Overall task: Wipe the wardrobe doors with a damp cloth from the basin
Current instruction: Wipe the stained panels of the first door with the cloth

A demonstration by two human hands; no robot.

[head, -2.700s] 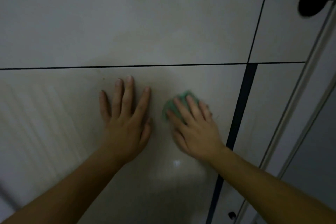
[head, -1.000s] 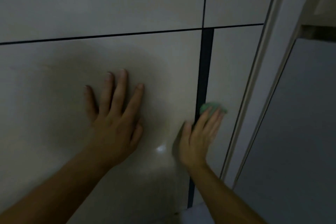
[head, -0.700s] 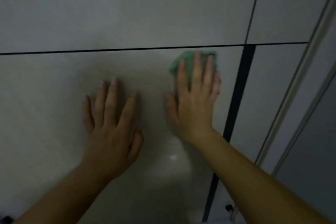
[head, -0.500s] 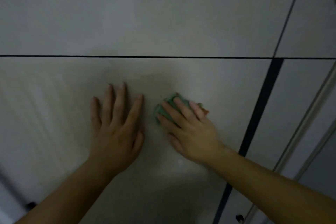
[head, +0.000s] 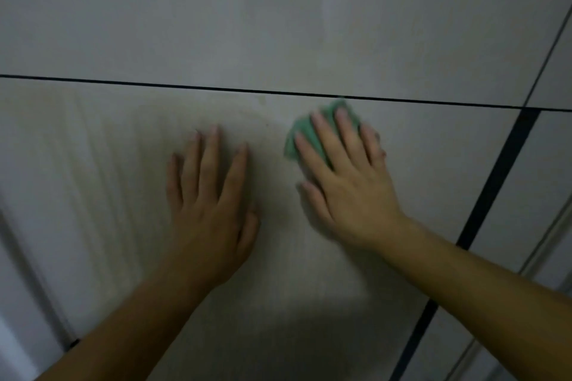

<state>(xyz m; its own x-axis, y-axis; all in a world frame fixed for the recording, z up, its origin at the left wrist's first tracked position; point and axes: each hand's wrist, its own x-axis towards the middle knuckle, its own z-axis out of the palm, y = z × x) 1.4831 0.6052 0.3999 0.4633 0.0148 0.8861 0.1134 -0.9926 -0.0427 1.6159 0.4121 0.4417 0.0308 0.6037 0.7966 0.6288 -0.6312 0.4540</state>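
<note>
Cloth (head: 292, 145) higher, under right grip (head: 349, 185)

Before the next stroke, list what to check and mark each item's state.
1. Hold: ok, the right hand presses the green cloth flat with straight fingers.
2. Contact: ok, the cloth lies on the door panel, just below the horizontal seam.
3. Bracing: ok, the left hand rests flat on the same panel, apart from the cloth, to its left.
4. Room rightward: ok, bare panel lies between the right hand and the dark vertical gap.
5. Dampness of the cloth: cannot tell.
6. The basin: cannot tell, not in view.
</note>
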